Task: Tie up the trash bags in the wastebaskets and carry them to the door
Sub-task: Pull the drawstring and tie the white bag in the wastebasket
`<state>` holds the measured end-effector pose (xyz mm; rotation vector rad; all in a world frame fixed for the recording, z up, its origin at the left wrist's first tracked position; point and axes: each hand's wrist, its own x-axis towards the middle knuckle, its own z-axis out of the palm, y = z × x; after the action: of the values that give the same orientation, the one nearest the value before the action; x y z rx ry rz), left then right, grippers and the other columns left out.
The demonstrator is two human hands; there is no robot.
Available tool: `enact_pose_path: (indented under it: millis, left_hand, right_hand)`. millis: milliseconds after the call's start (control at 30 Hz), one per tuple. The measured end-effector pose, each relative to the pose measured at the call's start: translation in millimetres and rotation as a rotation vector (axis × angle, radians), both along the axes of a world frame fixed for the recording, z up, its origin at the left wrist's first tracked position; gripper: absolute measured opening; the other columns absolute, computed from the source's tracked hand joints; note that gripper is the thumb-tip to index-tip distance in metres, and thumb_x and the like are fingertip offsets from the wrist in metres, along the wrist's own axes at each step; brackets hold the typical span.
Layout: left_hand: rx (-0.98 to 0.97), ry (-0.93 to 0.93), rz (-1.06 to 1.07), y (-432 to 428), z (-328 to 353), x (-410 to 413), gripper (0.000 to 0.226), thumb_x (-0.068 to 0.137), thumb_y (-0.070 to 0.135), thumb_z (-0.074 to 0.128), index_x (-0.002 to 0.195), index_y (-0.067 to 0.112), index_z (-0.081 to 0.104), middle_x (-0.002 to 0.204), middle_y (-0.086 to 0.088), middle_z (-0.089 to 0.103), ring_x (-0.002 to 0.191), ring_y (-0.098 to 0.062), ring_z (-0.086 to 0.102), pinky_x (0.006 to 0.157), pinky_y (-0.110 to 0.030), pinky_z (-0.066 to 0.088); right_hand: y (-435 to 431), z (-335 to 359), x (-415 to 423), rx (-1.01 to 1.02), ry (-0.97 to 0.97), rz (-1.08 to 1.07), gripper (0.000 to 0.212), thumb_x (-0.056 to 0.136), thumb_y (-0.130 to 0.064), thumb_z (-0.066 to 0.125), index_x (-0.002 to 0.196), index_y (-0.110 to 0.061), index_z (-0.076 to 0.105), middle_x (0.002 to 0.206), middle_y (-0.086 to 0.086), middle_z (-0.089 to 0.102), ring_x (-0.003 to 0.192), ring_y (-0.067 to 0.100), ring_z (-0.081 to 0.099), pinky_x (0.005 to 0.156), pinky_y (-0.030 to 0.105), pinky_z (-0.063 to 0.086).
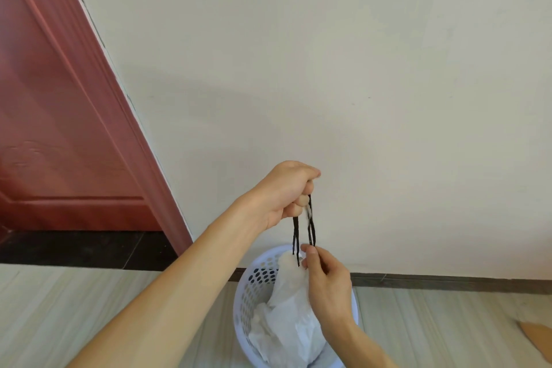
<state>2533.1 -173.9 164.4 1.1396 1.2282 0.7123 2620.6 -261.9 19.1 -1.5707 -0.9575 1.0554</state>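
A white plastic trash bag [291, 308] sits in a pale blue perforated wastebasket [249, 287] on the floor by the wall. Its gathered neck rises above the basket rim. Black drawstrings [310, 224] run up from the neck. My left hand [283, 191] grips the upper ends of the drawstrings in a fist, raised above the basket. My right hand [324, 275] pinches the strings and bag neck lower down, just above the basket.
A red-brown door [59, 128] with its frame stands at the left, above a dark threshold strip [83, 248]. A plain white wall [358, 69] with a dark baseboard runs behind the basket. Light striped floor [448, 323] spreads right; a brown object's corner [537, 334] shows at the right edge.
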Motion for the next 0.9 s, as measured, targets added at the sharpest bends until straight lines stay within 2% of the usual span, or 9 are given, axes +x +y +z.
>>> enact_pose_path:
  millis: [133, 267, 333, 433, 500, 600, 733, 833, 900]
  left_hand:
    - [-0.040, -0.042, -0.044, 1.9, 2.1, 6.6, 0.012, 0.100, 0.017, 0.043, 0.108, 0.013, 0.052, 0.054, 0.007, 0.029, 0.038, -0.006, 0.020, 0.034, -0.016, 0.016]
    - [-0.126, 0.005, -0.132, 16.6, -4.5, 10.6, 0.007, 0.099, 0.017, 0.045, 0.105, 0.017, 0.042, 0.054, 0.008, 0.027, 0.040, -0.007, 0.018, 0.034, -0.016, 0.014]
    - [-0.133, 0.023, -0.117, 26.4, -8.9, 12.2, 0.007, 0.099, 0.016, 0.045, 0.105, 0.017, 0.043, 0.052, 0.008, 0.028, 0.039, -0.007, 0.019, 0.034, -0.016, 0.014]
    - [-0.090, 0.075, -0.160, 34.1, -15.4, 14.2, 0.008, 0.098, 0.019, 0.045, 0.105, 0.016, 0.045, 0.056, 0.006, 0.031, 0.042, -0.009, 0.021, 0.037, -0.018, 0.015]
    - [0.024, 0.237, -0.237, 38.0, -22.4, 11.2, 0.020, 0.099, 0.029, 0.045, 0.109, 0.013, 0.052, 0.069, 0.003, 0.045, 0.051, -0.011, 0.033, 0.044, -0.019, 0.026]
    - [0.264, 0.434, -0.155, 41.0, -44.6, -13.2, 0.028, 0.098, 0.041, 0.046, 0.112, 0.021, 0.058, 0.105, 0.003, 0.065, 0.086, -0.012, 0.057, 0.069, -0.027, 0.044]
    - [0.208, 0.204, 0.199, 7.0, -104.6, -64.5, 0.021, 0.098, 0.020, 0.047, 0.109, 0.024, 0.064, 0.105, 0.005, 0.069, 0.096, -0.014, 0.062, 0.076, -0.026, 0.046]
    - [0.148, 0.234, -0.107, -30.7, -150.6, -67.5, 0.043, 0.087, 0.001, 0.059, 0.116, 0.032, 0.065, 0.115, 0.014, 0.067, 0.115, -0.005, 0.059, 0.084, -0.013, 0.046]
    - [0.140, 0.172, -0.257, -44.7, -155.7, -53.9, 0.054, 0.080, -0.001, 0.065, 0.121, 0.034, 0.065, 0.121, 0.020, 0.066, 0.116, 0.005, 0.056, 0.089, -0.011, 0.044]
  right_hand:
    - [4.6, 8.2, 1.6, 0.036, -0.066, 0.213, 0.034, 0.098, -0.019, 0.052, 0.065, -0.011, 0.055, 0.055, -0.007, 0.040, 0.048, 0.007, 0.030, 0.049, 0.018, 0.028]
    - [3.8, 7.0, -6.6, 0.006, -0.103, 0.426, 0.021, 0.087, -0.015, 0.050, 0.081, 0.004, 0.058, 0.064, -0.002, 0.044, 0.059, 0.010, 0.036, 0.058, 0.022, 0.031]
    - [3.2, 6.7, -8.3, -0.015, -0.019, 0.458, 0.034, 0.079, -0.022, 0.052, 0.088, 0.011, 0.055, 0.068, 0.001, 0.044, 0.065, 0.014, 0.037, 0.065, 0.029, 0.031]
    - [-0.1, 8.9, -11.4, 0.019, -0.029, 0.447, 0.046, 0.092, -0.038, 0.056, 0.079, 0.006, 0.056, 0.065, 0.010, 0.042, 0.060, 0.016, 0.036, 0.058, 0.022, 0.032]
    - [1.0, 7.5, -10.6, 0.000, -0.064, 0.350, 0.048, 0.096, -0.042, 0.055, 0.066, -0.005, 0.062, 0.068, 0.016, 0.060, 0.056, 0.014, 0.043, 0.053, 0.018, 0.035]
    - [7.8, 6.7, 2.4, -0.071, 0.082, 0.241, 0.048, 0.098, -0.036, 0.056, 0.057, -0.012, 0.057, 0.075, 0.000, 0.075, 0.069, 0.004, 0.064, 0.060, 0.012, 0.041]
    - [17.2, 8.2, 26.1, -0.211, 0.401, 0.208, 0.033, 0.096, -0.030, 0.059, 0.073, -0.012, 0.073, 0.065, 0.000, 0.061, 0.071, 0.016, 0.053, 0.074, 0.030, 0.036]
    - [15.0, 8.7, 35.3, -0.302, 0.483, 0.253, 0.029, 0.093, -0.034, 0.060, 0.078, -0.012, 0.072, 0.066, 0.000, 0.053, 0.066, 0.017, 0.046, 0.068, 0.031, 0.033]
    - [13.0, 12.8, 38.9, -0.333, 0.471, 0.304, 0.028, 0.093, -0.035, 0.060, 0.081, -0.012, 0.070, 0.068, 0.000, 0.051, 0.064, 0.017, 0.048, 0.067, 0.030, 0.034]
